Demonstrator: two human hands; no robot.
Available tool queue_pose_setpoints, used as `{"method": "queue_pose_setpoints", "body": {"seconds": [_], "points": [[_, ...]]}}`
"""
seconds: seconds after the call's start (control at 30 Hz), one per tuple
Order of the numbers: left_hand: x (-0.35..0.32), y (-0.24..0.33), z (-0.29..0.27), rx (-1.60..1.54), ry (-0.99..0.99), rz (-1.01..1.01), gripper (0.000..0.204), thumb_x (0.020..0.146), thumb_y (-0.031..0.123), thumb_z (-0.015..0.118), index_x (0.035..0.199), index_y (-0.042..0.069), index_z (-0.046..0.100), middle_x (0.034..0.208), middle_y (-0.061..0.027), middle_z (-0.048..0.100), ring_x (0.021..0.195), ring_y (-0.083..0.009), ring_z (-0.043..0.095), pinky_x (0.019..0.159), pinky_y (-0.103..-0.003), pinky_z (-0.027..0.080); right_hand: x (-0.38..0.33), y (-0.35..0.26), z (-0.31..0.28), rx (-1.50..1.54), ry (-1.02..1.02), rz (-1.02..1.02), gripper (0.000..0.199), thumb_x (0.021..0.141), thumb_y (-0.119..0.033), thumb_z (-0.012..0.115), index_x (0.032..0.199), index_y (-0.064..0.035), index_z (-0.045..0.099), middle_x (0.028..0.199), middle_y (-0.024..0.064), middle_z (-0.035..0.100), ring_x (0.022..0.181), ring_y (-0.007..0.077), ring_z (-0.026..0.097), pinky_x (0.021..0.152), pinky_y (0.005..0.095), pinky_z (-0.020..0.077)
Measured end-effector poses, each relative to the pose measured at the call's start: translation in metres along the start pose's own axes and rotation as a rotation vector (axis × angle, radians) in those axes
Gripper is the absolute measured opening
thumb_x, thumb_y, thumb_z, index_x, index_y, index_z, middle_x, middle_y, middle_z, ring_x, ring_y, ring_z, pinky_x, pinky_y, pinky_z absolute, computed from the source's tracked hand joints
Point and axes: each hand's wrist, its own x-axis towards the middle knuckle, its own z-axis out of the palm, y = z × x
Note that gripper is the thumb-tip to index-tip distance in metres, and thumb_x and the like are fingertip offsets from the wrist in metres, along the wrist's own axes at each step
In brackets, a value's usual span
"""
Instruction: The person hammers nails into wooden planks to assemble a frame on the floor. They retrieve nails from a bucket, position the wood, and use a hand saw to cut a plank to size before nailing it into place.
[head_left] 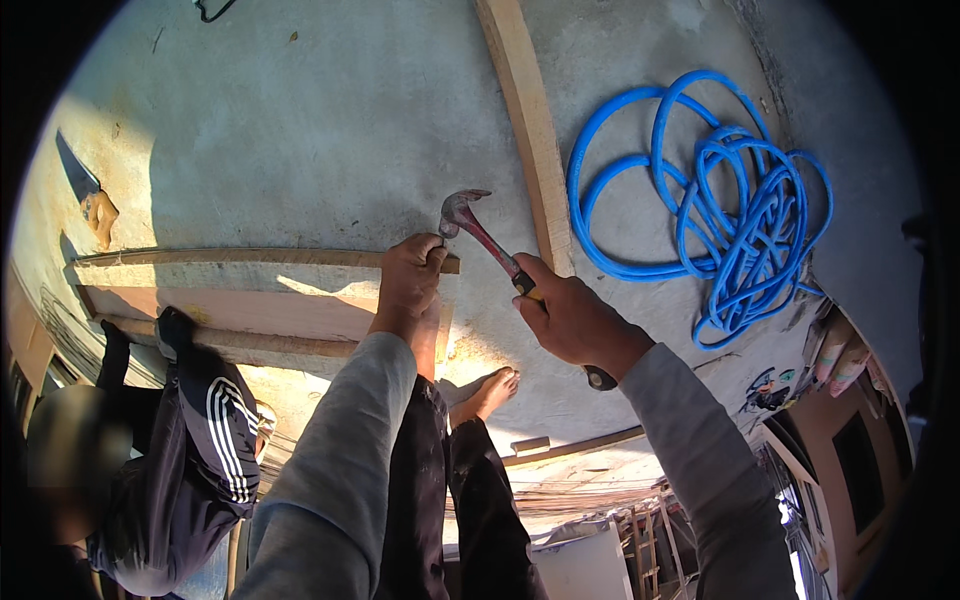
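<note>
Centrally, the person's right hand [575,315] has its fingers wrapped around the black-and-yellow grip of a red-shafted metal claw hammer [492,245], its head just beside the left hand [408,285]. The left fingers pinch together near the right end of a pale, rough-sawn wooden frame [250,258]; anything between them is too small to tell. 1 tangled bright blue hose [740,220] lies right on the grey concrete floor [320,130], beyond a long wooden beam [530,130]. At left are a wooden-handled handsaw [100,215] and a co-worker in dark, white-striped clothing [200,430].
</note>
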Motion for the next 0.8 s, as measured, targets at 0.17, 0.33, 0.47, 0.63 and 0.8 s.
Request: {"method": "queue_pose_setpoints", "body": {"seconds": [0.17,0.33,0.47,0.63,0.8], "points": [[0.000,0.003,0.000,-0.052,-0.036,-0.064,0.008,0.092,0.003,0.062,0.095,-0.002,0.068,0.081,-0.0075,0.065,0.071,-0.0149,0.059,0.067,-0.030,0.049,-0.001,-0.005,-0.005,0.425,0.479,-0.173,0.050,0.098,-0.013,0.058,0.142,0.0001,0.039,0.079,0.0210,0.065,0.069,0.0328,0.068,0.066,0.0399,0.0501],[-0.014,0.007,-0.031,0.492,0.022,0.154,0.020,0.086,0.006,0.065,0.105,0.002,0.068,0.105,-0.0132,0.065,0.097,-0.0294,0.062,0.084,-0.042,0.050,0.002,0.001,0.001,0.045,-0.002,0.008,0.048,0.098,-0.013,0.058,0.142,-0.0008,0.041,0.077,0.0188,0.064,0.067,0.0290,0.067,0.064,0.0384,0.0491],[-0.039,-0.002,-0.074,0.890,0.043,0.152,0.041,0.082,0.010,0.068,0.122,0.005,0.062,0.127,-0.0136,0.058,0.126,-0.0340,0.050,0.105,-0.049,0.041,0.005,0.002,0.001,0.236,0.333,-0.137,0.044,0.100,-0.014,0.057,0.140,-0.0009,0.043,0.075,0.0169,0.062,0.063,0.0245,0.063,0.060,0.0377,0.0487],[-0.051,-0.021,-0.100,0.962,0.025,0.241,0.056,0.082,0.013,0.070,0.136,0.010,0.056,0.137,-0.0099,0.052,0.135,-0.0320,0.044,0.113,-0.051,0.035,0.003,-0.012,0.003,0.394,0.515,-0.122,0.050,0.100,-0.016,0.057,0.144,-0.0009,0.038,0.083,0.0218,0.066,0.071,0.0324,0.067,0.066,0.0414,0.0516],[-0.047,-0.026,-0.089,0.973,0.122,0.211,0.051,0.081,0.011,0.070,0.130,0.011,0.060,0.131,-0.0079,0.057,0.131,-0.0309,0.048,0.111,-0.050,0.037,0.000,-0.010,0.000,-0.010,0.304,0.000,0.054,0.098,-0.016,0.059,0.145,0.0013,0.039,0.086,0.0266,0.068,0.076,0.0389,0.070,0.069,0.0436,0.0528]]}}
